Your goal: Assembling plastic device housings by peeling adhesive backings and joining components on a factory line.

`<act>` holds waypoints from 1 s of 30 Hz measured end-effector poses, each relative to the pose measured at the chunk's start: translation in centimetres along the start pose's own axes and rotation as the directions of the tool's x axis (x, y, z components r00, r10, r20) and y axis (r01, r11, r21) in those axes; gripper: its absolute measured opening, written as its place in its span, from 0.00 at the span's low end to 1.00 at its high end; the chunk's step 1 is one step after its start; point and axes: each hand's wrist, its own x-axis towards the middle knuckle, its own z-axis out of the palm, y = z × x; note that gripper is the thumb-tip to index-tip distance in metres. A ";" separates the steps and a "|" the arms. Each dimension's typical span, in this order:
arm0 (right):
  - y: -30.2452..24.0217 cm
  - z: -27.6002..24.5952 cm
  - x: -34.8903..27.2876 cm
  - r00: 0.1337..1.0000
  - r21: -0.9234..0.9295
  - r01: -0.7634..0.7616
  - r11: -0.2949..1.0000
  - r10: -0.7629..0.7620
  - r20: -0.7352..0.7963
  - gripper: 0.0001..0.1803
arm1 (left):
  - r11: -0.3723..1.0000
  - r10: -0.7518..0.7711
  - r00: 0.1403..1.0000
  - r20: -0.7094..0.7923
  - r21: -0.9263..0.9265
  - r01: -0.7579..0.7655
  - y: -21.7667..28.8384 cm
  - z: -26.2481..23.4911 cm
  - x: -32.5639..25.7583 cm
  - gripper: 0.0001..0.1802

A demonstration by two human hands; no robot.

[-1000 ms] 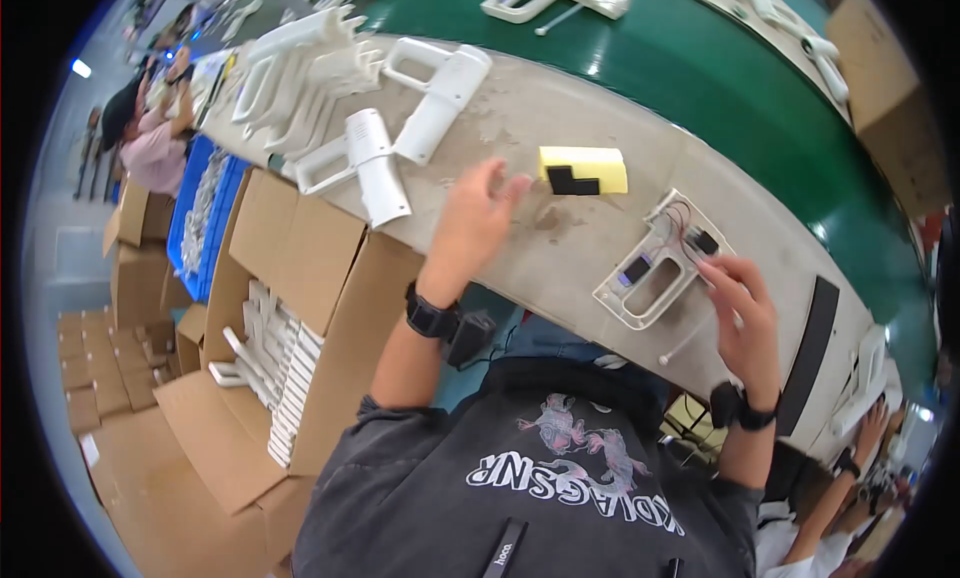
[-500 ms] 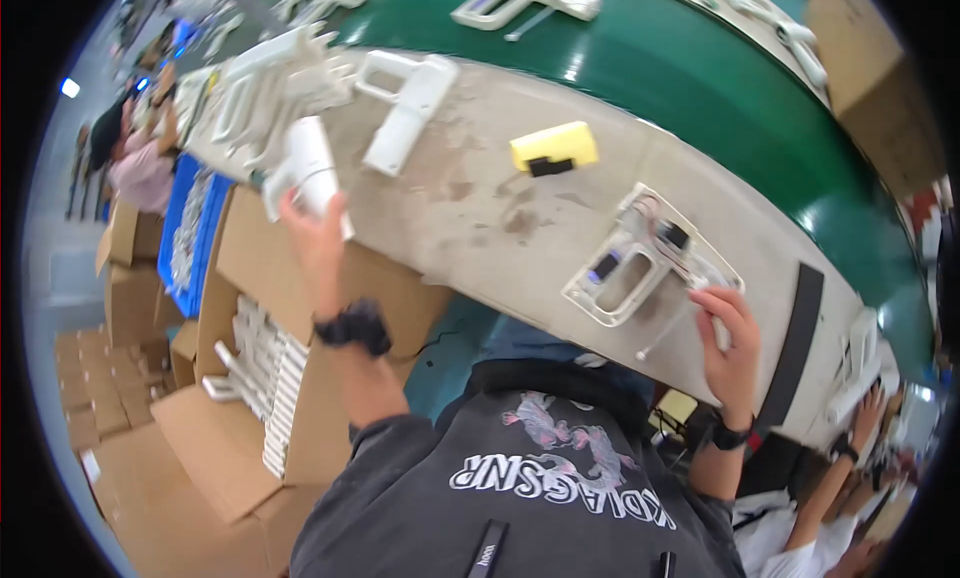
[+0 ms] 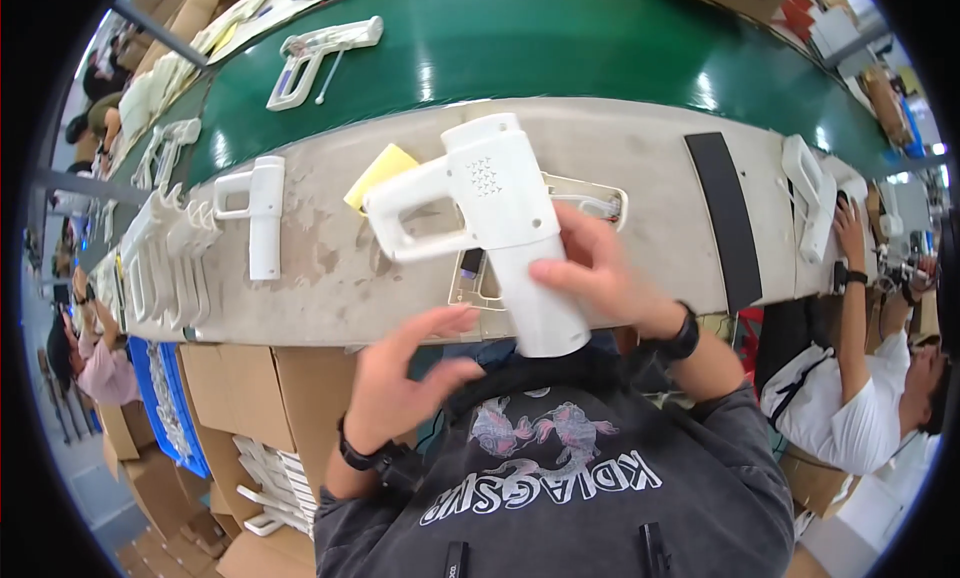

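Note:
A white pistol-shaped plastic housing (image 3: 505, 193) with a looped handle is held up in front of me, its wide barrel end tilted down toward my chest. My right hand (image 3: 605, 273) grips it, thumb on the near face and fingers behind. My left hand (image 3: 405, 378) is apart from it at the lower left, thumb and fingers spread, nothing in it. Behind the housing, mostly hidden, an open half-shell (image 3: 605, 200) with wires and small dark parts lies on the worktable (image 3: 340, 313). Left of the held housing is a yellow block (image 3: 385, 173), partly covered.
A white housing (image 3: 265, 218) lies at left, beside a row of white shells (image 3: 165, 258). A black strip (image 3: 722, 218) lies at right. The green belt (image 3: 520, 38) carries another housing (image 3: 325, 58). A cardboard box (image 3: 240, 388) and blue crate (image 3: 165, 408) stand lower left; a co-worker (image 3: 850, 398) sits at right.
My left hand has come in from the left side and is now spread. A white housing is now in my right hand, which was at the open half-shell. The view has turned.

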 end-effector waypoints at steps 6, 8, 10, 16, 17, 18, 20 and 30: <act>-2.6 -3.8 2.1 0.871 -0.234 -0.276 0.932 0.345 0.349 0.31 | 0.445 0.416 0.886 0.204 0.804 -0.394 4.7 -2.3 9.2 0.43; -3.1 -4.9 2.4 0.857 -0.275 -0.321 0.907 0.401 0.324 0.31 | 0.666 0.289 0.861 0.419 0.557 -0.495 3.8 -2.7 11.2 0.44; -3.4 -6.2 1.8 0.850 -0.151 -0.453 0.879 0.477 0.225 0.31 | 0.640 0.305 0.840 0.448 0.556 -0.530 3.9 -2.5 12.6 0.44; -4.2 -9.8 -0.7 0.998 -0.624 0.001 0.782 0.037 0.047 0.35 | 0.559 0.279 0.881 0.381 0.682 -0.472 1.7 -3.8 16.9 0.45; -4.6 -10.1 -1.2 0.995 -0.824 0.059 0.563 -0.104 0.000 0.36 | 0.632 0.272 0.901 0.338 0.643 -0.432 1.3 -4.1 17.6 0.45; -4.0 -10.2 -1.5 0.994 -0.822 0.057 0.567 -0.105 -0.004 0.36 | 0.697 0.262 0.918 0.299 0.599 -0.394 0.9 -4.1 18.1 0.44; -2.1 -10.3 -2.0 0.944 -0.968 0.069 0.242 -0.329 -0.015 0.38 | 0.719 0.254 0.914 0.317 0.571 -0.397 -0.4 -3.7 18.7 0.43; 1.2 -10.6 -3.3 0.944 -0.921 -0.032 0.389 -0.291 -0.156 0.39 | 0.720 0.180 0.913 0.366 0.583 -0.376 -2.1 -1.5 18.7 0.44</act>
